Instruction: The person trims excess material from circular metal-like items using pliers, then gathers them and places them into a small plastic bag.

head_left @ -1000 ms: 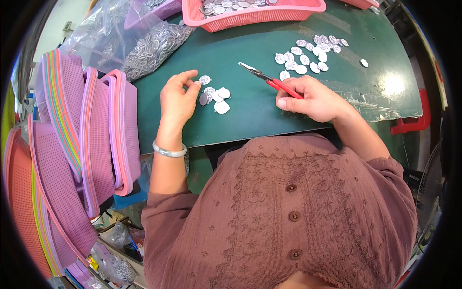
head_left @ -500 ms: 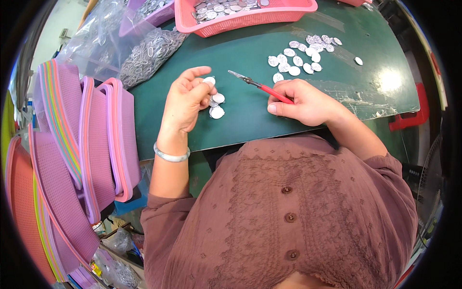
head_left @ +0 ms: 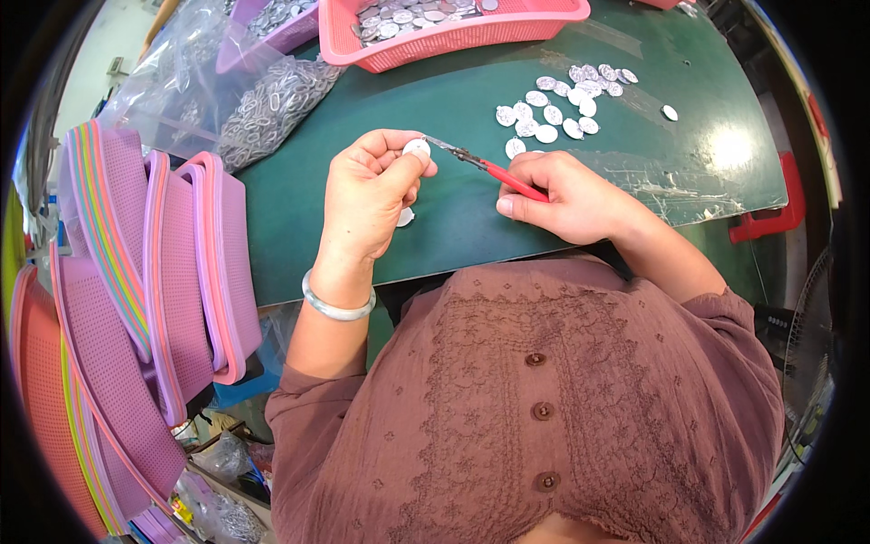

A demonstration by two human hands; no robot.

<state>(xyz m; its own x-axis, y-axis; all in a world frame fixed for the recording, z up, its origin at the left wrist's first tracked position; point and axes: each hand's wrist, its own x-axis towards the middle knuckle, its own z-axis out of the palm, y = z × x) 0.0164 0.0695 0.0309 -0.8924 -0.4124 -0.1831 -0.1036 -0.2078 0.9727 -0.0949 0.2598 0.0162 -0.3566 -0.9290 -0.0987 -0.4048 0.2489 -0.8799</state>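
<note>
Got a green table here, w/ near edge right up against a brown top, bent a bit by the fisheye. Hemmed in on the left by stacked pink + purple baskets just past the edge, plus a clear plastic bag of grey metal links on the far left part. Blocked on the far side by a pink basket of silvery discs, next to a purple basket w/ more of the same. Got decent open room mid-table tho, btwn hands and pink basket, also along the near edge btwn wrists. Got scattered oval discs just beyond the right hand, a lone disc farther right, then a scuffed stretch nr the right edge, w/ a red plastic item just off it.

Pinching a pale disc btwn thumb + fingers of the left hand, over the table, well left of the scatter. Looks silvery-white, flat, roundish, partly covered by the thumb; can't make out face detail. Got a second disc half hidden by the same hand. Gripping red-handled pliers in the right, pointing left, tips rt by the pinched disc's rim; can't tell if touching.
</note>
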